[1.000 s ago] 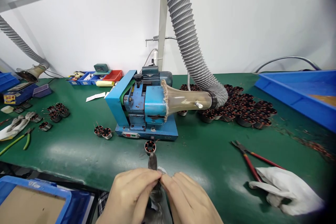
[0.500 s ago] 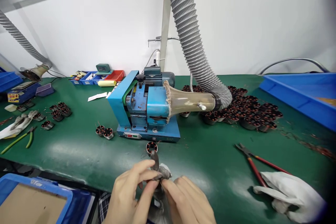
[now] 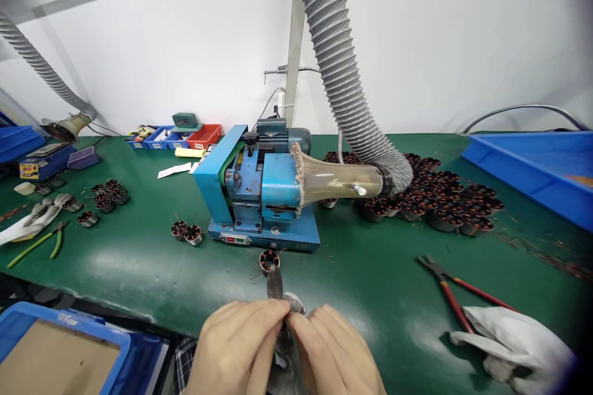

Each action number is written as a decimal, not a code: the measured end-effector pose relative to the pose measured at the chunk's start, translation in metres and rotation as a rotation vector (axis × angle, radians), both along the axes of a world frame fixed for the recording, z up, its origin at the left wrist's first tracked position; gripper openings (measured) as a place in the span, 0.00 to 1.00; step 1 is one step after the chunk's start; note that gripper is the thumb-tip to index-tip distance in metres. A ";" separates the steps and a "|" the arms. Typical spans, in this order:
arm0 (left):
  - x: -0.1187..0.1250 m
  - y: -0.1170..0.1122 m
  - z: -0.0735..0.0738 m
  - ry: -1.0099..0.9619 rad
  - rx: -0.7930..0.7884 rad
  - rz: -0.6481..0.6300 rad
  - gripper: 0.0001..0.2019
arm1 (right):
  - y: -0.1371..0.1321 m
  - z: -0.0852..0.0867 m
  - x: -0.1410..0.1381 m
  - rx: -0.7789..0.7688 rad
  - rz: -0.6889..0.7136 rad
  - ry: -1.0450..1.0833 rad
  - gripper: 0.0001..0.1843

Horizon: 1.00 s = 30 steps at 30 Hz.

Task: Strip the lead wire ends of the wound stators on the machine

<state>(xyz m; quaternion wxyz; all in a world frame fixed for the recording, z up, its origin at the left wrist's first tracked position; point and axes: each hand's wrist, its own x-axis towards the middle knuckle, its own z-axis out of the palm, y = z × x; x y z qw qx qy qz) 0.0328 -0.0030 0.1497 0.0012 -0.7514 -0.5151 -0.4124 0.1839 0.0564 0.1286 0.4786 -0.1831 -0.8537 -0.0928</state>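
Both my hands pinch a dirty grey work glove at the front edge of the bench. My left hand point(image 3: 238, 342) grips it from the left with bent fingers, and my right hand point(image 3: 331, 349) closes on it from the right, fingertips almost meeting. One dark, soiled finger of the glove point(image 3: 275, 282) sticks up between them; its lower part is partly hidden by the hands. Just beyond its tip lies a motor stator point(image 3: 269, 261), a metal ring with copper windings. Behind that stands a blue belt grinding machine point(image 3: 278, 182).
A clear suction hood point(image 3: 343, 180) with a grey hose covers the machine's right end. Many stators point(image 3: 445, 219) crowd behind it. Red-handled pliers point(image 3: 447, 290) and a white glove point(image 3: 519, 336) lie right. Green pliers point(image 3: 34, 248) lie left; a blue tray point(image 3: 123, 342) sits lower left.
My left fingers have closed down over the glove, moving up to my right fingertips; before, they were more spread. The view has shifted slightly. The stator and machine stay put.
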 end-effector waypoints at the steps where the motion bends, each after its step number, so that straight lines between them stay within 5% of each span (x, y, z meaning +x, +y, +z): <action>1: 0.000 -0.001 -0.001 0.007 0.003 0.002 0.13 | 0.000 -0.001 -0.001 -0.002 0.005 0.007 0.11; 8: 0.003 -0.007 -0.005 0.124 0.070 0.048 0.15 | -0.003 -0.015 -0.003 -0.023 0.021 0.088 0.09; 15: 0.012 -0.005 -0.011 0.034 0.150 0.082 0.13 | -0.002 -0.021 -0.014 -0.012 0.028 0.222 0.07; 20: 0.024 -0.006 -0.016 -0.013 0.217 0.229 0.11 | -0.004 -0.022 -0.016 -0.049 0.043 0.281 0.07; 25: 0.027 -0.012 -0.021 -0.047 0.107 0.351 0.09 | -0.005 -0.019 -0.012 -0.150 0.069 0.257 0.07; 30: 0.013 -0.013 -0.019 0.051 0.039 0.267 0.13 | -0.003 -0.014 -0.009 -0.211 0.021 0.174 0.16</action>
